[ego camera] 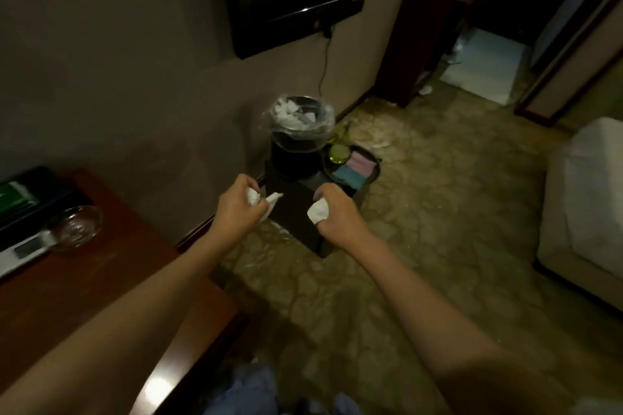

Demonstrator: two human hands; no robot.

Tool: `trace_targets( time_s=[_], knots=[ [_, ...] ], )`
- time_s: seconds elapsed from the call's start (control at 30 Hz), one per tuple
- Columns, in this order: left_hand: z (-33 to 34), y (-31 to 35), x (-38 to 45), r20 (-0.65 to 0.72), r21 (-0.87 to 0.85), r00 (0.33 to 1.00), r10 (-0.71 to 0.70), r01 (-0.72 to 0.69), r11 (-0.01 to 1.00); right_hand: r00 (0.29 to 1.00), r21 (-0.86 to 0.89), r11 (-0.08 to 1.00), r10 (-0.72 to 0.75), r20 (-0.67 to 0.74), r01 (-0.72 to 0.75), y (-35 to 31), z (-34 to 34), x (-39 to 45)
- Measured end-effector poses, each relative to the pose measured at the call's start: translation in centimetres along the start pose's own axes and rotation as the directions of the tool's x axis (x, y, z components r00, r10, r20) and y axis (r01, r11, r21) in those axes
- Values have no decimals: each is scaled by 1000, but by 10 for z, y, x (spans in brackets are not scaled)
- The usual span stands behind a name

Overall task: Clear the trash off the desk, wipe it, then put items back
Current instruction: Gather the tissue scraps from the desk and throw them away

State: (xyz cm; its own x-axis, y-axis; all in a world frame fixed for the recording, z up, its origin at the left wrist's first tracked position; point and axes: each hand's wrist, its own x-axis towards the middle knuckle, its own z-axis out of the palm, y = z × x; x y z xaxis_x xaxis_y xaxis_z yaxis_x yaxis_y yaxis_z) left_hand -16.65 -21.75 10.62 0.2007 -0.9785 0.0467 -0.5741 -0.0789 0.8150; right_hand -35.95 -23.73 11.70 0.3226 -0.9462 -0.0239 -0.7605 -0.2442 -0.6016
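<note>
Still on trash duty: my left hand [237, 209] and right hand [332, 212] each clutch what looks like crumpled tissue [318, 210], next stop the lined bin [300, 125] mid-frame.

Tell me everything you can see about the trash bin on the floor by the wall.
The trash bin is a dark, round container standing upright on the carpet close to the wall, below the mounted screen. A clear plastic liner is folded over its rim and looks crinkled. Inside, white crumpled paper is piled near the top. A dark tray sits beside it on its right, and a dark box-like object lies in front of it. Neither hand touches the bin.
</note>
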Motion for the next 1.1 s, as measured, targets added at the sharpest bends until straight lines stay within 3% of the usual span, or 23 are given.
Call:
trace_targets(
  time_s=[0.27, 0.43, 0.83, 1.1],
  knots=[
    [65, 36, 95, 72, -10, 997, 27, -26, 1000, 996, 28, 996, 82, -18, -81, 76, -27, 63],
    [106, 45, 182, 69, -15, 998, -10, 11, 1000, 994, 114, 989, 102, -31, -98, 112, -52, 136],
    [169, 77, 350, 172, 15, 984, -52, 50, 999, 991, 108, 985, 129, 25, -131, 186, -100, 305],
    [190, 75, 455, -3, 45, 982, -187, 187, 981, 995, 216, 974, 45, 92, -64, 223, -116, 440]
  ],
)
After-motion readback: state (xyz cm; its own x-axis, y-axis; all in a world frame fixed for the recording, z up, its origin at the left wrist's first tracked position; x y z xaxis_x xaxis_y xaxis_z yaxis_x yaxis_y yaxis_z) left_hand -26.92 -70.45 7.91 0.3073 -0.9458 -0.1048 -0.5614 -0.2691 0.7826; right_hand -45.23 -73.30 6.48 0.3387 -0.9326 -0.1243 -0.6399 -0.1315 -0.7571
